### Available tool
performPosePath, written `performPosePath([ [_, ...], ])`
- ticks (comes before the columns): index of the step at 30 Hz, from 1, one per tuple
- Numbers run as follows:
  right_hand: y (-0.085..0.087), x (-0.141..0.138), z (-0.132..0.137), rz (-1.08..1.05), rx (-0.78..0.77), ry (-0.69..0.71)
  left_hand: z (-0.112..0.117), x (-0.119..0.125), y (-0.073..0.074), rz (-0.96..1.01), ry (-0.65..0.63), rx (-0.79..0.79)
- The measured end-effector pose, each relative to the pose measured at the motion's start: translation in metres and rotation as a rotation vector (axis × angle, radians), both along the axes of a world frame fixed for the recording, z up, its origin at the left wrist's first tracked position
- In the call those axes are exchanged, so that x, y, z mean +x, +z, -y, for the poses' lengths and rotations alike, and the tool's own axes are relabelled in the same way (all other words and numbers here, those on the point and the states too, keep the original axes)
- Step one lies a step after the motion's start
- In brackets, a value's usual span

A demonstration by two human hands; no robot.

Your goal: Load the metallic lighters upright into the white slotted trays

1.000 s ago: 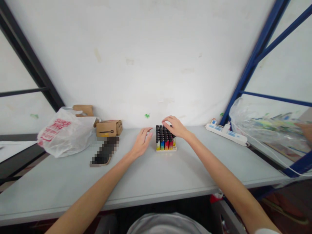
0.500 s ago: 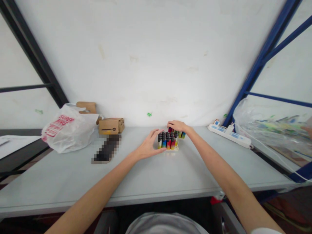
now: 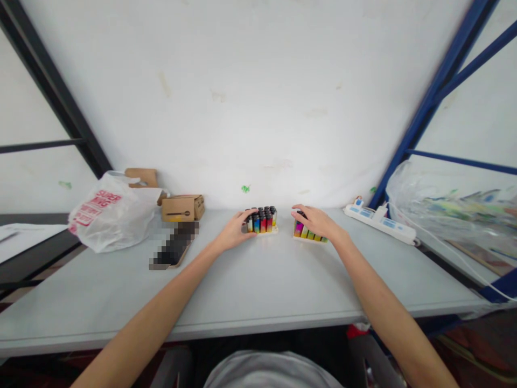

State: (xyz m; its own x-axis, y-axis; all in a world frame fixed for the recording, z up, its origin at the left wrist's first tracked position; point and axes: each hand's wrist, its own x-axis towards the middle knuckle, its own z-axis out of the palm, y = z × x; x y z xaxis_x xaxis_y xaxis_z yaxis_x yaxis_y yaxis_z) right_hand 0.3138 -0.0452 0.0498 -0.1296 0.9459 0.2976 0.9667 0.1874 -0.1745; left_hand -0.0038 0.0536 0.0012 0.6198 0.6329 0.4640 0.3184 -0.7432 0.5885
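Note:
Two groups of upright lighters stand apart on the grey table. The left group of lighters has black tops and colourful bodies in a pale tray. My left hand is closed around its left end, thumb at the front and fingers over the far side. The right group of lighters, pink to yellow-green, stands in a similar pale tray. From above, my right hand curls over it, hiding most of the tops, with the fingertips at its left end.
At the left are a white plastic bag, a small cardboard box and a blurred dark flat object. A white power strip lies along the right side, with a clear plastic bag beyond it. A wall closes the back.
The two groups of lighters, formerly close together with one partly behind the other, now stand apart. My left hand has shifted left with one; my right hand has brought the other right and nearer.

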Motion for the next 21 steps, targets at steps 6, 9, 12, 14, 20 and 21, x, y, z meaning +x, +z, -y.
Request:
performPosePath([
  [6,0.005,0.007,0.009,0.083,-0.012,-0.085,-0.038,-0.031,-0.011,0.042,0.210,0.036],
  [9,0.001,0.005,0.008,0.099,-0.097,-0.098,-0.044,-0.038,-0.012,0.047,0.258,0.021],
  [12,0.001,-0.002,0.007,0.127,-0.093,-0.118,-0.043,-0.041,-0.007,0.054,0.242,-0.031],
  [14,0.002,-0.009,0.008,0.151,-0.093,-0.134,-0.040,-0.042,-0.002,0.058,0.209,-0.068],
  [20,0.007,-0.042,0.009,0.151,-0.148,-0.284,-0.036,-0.046,0.002,0.052,0.139,-0.121],
  [21,0.009,-0.046,0.007,0.136,-0.162,-0.319,-0.035,-0.046,0.001,0.044,0.139,-0.112],
])
